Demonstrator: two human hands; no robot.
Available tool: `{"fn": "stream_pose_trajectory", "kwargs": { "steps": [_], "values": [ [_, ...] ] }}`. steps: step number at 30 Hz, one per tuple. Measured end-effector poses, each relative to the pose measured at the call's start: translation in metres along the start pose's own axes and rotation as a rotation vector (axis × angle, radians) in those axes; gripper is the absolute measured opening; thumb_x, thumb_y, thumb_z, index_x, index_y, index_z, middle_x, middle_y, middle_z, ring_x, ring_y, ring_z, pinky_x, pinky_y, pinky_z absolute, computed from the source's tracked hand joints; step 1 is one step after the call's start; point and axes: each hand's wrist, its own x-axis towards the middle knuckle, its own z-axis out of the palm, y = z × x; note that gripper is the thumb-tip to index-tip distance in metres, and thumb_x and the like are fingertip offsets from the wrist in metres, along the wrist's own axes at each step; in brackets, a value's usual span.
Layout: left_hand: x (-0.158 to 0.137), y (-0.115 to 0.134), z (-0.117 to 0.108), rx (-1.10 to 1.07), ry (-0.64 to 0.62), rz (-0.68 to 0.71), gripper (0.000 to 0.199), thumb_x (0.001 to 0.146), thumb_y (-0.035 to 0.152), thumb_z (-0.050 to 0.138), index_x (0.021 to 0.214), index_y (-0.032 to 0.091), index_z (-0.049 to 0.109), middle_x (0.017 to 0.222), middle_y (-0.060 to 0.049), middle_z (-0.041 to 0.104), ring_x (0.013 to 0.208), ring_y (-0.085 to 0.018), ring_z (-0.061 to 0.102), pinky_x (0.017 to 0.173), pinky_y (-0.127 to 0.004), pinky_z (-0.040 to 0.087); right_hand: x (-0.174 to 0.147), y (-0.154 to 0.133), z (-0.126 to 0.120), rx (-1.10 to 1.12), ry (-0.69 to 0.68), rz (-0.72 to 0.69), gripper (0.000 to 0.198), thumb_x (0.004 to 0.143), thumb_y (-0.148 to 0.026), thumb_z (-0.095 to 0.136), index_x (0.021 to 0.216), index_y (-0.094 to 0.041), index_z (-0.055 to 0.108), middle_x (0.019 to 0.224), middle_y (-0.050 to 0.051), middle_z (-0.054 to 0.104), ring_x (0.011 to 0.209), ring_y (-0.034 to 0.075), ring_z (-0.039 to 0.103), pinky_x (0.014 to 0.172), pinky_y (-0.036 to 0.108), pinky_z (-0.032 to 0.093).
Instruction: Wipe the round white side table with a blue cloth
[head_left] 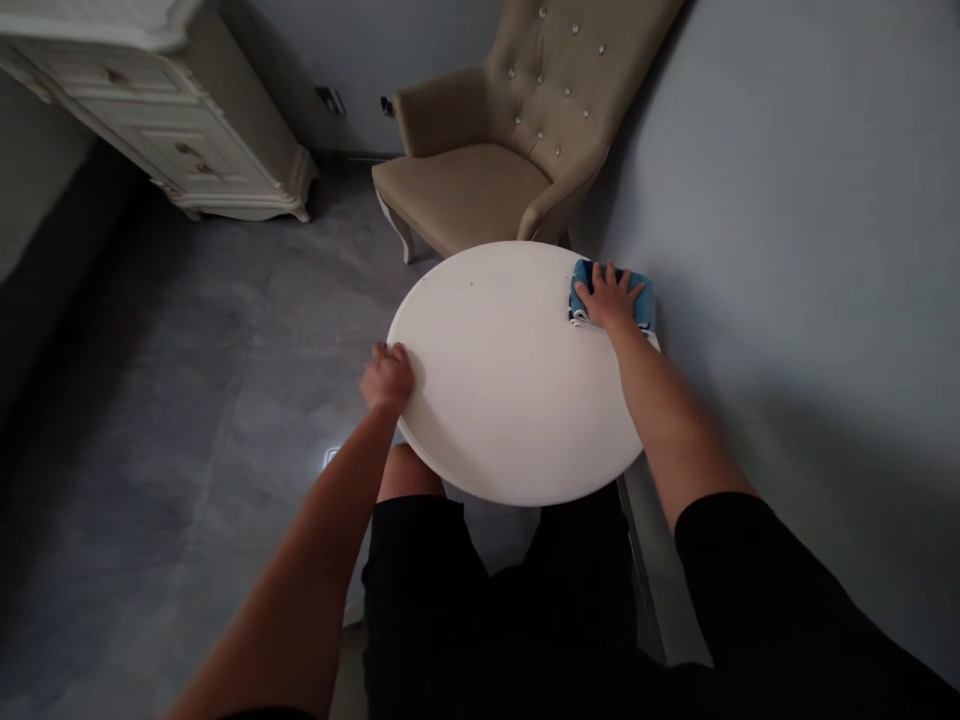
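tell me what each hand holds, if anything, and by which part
The left hand grips the white table by its left edge; the right hand lies spread atop the folded blue cloth.

Single head-worn view, facing forward and down past the wearer's lap point(420, 560), round white counter point(517, 370) close below, button-tufted armchair point(517, 150) farther off

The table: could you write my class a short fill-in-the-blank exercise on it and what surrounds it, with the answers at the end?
The left hand is at the edge of the table, while the blue cloth lies under the ____ hand.
The table's colour is ____.
In the picture, the cabinet stands to the ____ of the armchair.

Missing words: right; white; left.
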Motion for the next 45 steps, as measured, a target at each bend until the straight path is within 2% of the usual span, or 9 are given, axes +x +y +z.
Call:
{"fn": "stream_pose_trajectory", "kwargs": {
  "steps": [5,13,17,22,31,35,37,40,45],
  "values": [
    [0.0,-0.004,0.001,-0.031,-0.008,0.028,0.056,0.118,0.049,0.033,0.153,0.016,0.062,0.14,-0.027,0.077,0.132,-0.043,0.075,0.109,-0.055,0.057,-0.091,-0.006,0.011,-0.029,0.023,-0.058,0.081,0.117,-0.06,0.028,0.185,-0.017,0.029,0.192,0.017,0.017,0.173,0.057,0.017,0.131,0.09,0.016],
    [-0.004,-0.008,0.0,-0.076,0.009,0.036,0.056,0.118,0.05,0.035,0.15,0.015,0.064,0.137,-0.029,0.078,0.131,-0.044,0.076,0.108,-0.057,0.058,-0.335,-0.032,0.042,-0.085,0.028,-0.214,0.077,0.113,-0.055,0.044,0.182,-0.021,0.042,0.191,0.012,0.024,0.174,0.057,0.019,0.133,0.088,0.022],
    [-0.003,-0.009,0.002,-0.081,0.017,0.041,0.056,0.118,0.051,0.034,0.149,0.015,0.065,0.135,-0.03,0.078,0.13,-0.044,0.076,0.109,-0.059,0.058,-0.382,-0.039,0.049,-0.082,0.005,-0.245,0.076,0.111,-0.063,0.046,0.18,-0.033,0.045,0.189,0.002,0.029,0.175,0.054,0.018,0.135,0.086,0.023],
    [-0.001,-0.008,0.004,-0.066,0.02,0.031,0.058,0.117,0.053,0.033,0.148,0.017,0.065,0.137,-0.028,0.078,0.129,-0.044,0.076,0.109,-0.057,0.057,-0.31,-0.034,0.036,-0.049,-0.026,-0.25,0.077,0.113,-0.057,0.045,0.181,-0.022,0.042,0.191,0.01,0.025,0.174,0.055,0.018,0.134,0.087,0.02],
    [0.006,-0.005,0.007,-0.037,-0.007,-0.006,0.058,0.118,0.053,0.031,0.154,0.02,0.061,0.14,-0.025,0.078,0.131,-0.042,0.075,0.111,-0.054,0.055,-0.039,-0.014,0.017,0.01,0.046,-0.062,0.081,0.116,-0.064,0.027,0.184,-0.021,0.033,0.191,0.017,0.022,0.171,0.056,0.019,0.129,0.092,0.014],
    [0.008,-0.005,0.009,-0.003,-0.011,-0.012,0.058,0.118,0.053,0.029,0.153,0.02,0.063,0.14,-0.023,0.078,0.132,-0.041,0.073,0.11,-0.051,0.055,0.045,-0.008,0.022,0.045,0.082,0.012,0.085,0.116,-0.066,0.018,0.184,-0.017,0.028,0.189,0.025,0.023,0.168,0.06,0.021,0.121,0.099,0.015],
    [0.007,-0.005,0.009,-0.001,-0.007,-0.012,0.058,0.118,0.053,0.03,0.151,0.02,0.064,0.139,-0.023,0.079,0.132,-0.042,0.073,0.11,-0.051,0.055,0.061,-0.008,0.023,0.037,0.08,0.009,0.086,0.117,-0.066,0.016,0.185,-0.014,0.025,0.188,0.029,0.022,0.168,0.061,0.021,0.119,0.1,0.016],
    [0.007,-0.005,0.008,-0.014,-0.008,-0.002,0.057,0.118,0.052,0.03,0.15,0.02,0.064,0.139,-0.023,0.079,0.132,-0.041,0.074,0.109,-0.051,0.055,0.044,-0.012,0.022,0.002,0.06,-0.029,0.086,0.117,-0.066,0.017,0.185,-0.013,0.024,0.189,0.028,0.018,0.169,0.059,0.02,0.123,0.096,0.017],
    [0.004,-0.007,0.006,-0.045,-0.008,0.013,0.057,0.118,0.052,0.03,0.149,0.019,0.065,0.138,-0.025,0.078,0.13,-0.041,0.075,0.108,-0.052,0.056,-0.074,-0.03,0.017,-0.015,0.051,-0.101,0.079,0.118,-0.059,0.028,0.183,-0.015,0.034,0.191,0.019,0.02,0.172,0.056,0.018,0.131,0.089,0.015]
  ]
}}
